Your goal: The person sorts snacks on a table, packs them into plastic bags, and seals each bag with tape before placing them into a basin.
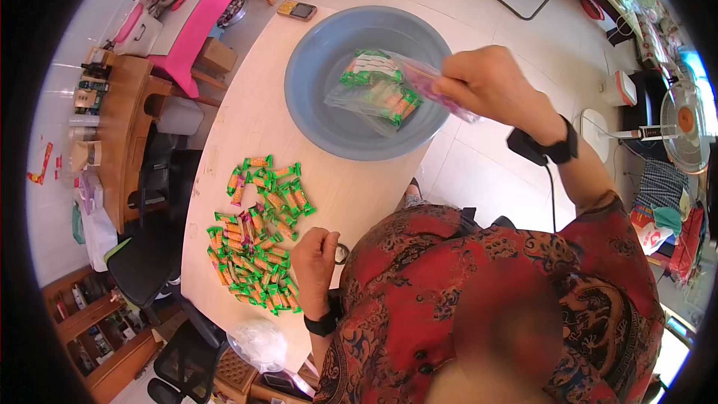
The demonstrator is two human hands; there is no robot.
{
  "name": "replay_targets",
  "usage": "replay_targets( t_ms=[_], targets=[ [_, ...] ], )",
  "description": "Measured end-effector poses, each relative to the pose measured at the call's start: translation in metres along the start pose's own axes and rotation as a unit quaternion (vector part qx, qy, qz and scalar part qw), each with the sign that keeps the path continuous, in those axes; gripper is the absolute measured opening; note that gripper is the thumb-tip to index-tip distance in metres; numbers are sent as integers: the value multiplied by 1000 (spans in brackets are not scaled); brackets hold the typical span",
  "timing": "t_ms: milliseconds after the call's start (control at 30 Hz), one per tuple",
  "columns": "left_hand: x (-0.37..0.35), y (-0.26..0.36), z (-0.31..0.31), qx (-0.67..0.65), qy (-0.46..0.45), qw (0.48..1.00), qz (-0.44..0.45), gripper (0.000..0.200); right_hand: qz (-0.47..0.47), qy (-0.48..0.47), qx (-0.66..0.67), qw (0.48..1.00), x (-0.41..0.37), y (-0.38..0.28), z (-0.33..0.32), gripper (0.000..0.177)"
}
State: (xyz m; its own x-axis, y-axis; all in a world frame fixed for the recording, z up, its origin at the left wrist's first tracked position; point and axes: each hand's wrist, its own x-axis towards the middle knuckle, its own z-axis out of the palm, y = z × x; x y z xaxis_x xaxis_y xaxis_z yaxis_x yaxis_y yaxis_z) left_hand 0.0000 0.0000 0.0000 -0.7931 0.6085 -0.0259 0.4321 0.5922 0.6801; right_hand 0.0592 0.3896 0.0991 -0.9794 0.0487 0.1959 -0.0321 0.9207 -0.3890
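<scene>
My right hand (486,86) pinches the pink-purple top of a clear plastic bag (366,101) over the right rim of a grey-blue basin (318,131). Green-and-orange wrapped snack packets (404,107) show through the bag, which hangs inside the basin. More of these packets, with white backs (372,69) upward, lie at its far side. My left hand (314,258) is closed at the table's near edge, its fingertips turned under and hidden. Beside it spreads a pile of small green-and-orange packets (262,262), a few of them purple. A small dark ring (342,254) sits right by its knuckles.
The pale wooden table (351,187) carries a mobile phone (297,10) at its far corner. A crumpled clear plastic bag (258,344) lies at the near left end. Black chairs (142,262) stand to the left, and a fan (682,120) to the right.
</scene>
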Motion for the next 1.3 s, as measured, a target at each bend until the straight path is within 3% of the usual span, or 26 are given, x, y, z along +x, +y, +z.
replay_targets(
  t_ms=[100,300,367,433,500,567,600,633,667,700,767,867,933,967,1167,1233,1300],
  targets=[
    [-8,-15,9,-13,-1,1000,-22,16,9,28,-24,999,32,15,40,25],
    [-31,-34,9,-24,28,991,-128,16,58,73,172,981,83,34,119,26],
    [-41,-44,14,-78,67,983,-151,15,203,61,321,923,89,44,141,30],
    [-58,-64,24,-102,93,967,-213,15,221,-29,259,940,83,70,170,33],
    [-77,-82,33,-125,107,950,-265,16,172,-77,145,971,72,93,197,36],
    [-95,-98,42,-119,136,936,-301,17,160,-80,105,978,61,115,206,38],
    [-105,-103,43,-116,145,930,-317,18,252,-120,180,943,62,107,198,36],
    [-113,-107,42,-110,161,922,-335,18,246,-117,167,948,63,112,197,33],
    [-117,-111,44,-123,177,911,-350,18,172,-84,92,977,65,111,187,39],
    [-122,-113,43,-135,191,901,-365,18,198,-88,139,966,66,115,184,35],
    [-132,-119,36,-121,221,890,-381,18,277,-102,231,927,70,81,158,27],
    [-145,-129,15,-66,296,876,-376,17,263,-61,261,927,69,42,144,25],
    [-160,-140,2,-98,373,831,-401,16,246,-55,294,922,62,12,144,24],
    [-170,-146,-9,-57,402,835,-372,15,241,-37,321,915,58,-1,144,24],
    [-247,-181,-90,139,514,763,-366,9,197,-115,392,891,27,-66,174,23],
    [-276,-200,-110,229,537,714,-386,14,173,-140,377,899,23,-80,178,19],
    [-307,-221,-120,196,557,686,-425,24,162,-167,369,900,20,-89,183,20]
  ],
)
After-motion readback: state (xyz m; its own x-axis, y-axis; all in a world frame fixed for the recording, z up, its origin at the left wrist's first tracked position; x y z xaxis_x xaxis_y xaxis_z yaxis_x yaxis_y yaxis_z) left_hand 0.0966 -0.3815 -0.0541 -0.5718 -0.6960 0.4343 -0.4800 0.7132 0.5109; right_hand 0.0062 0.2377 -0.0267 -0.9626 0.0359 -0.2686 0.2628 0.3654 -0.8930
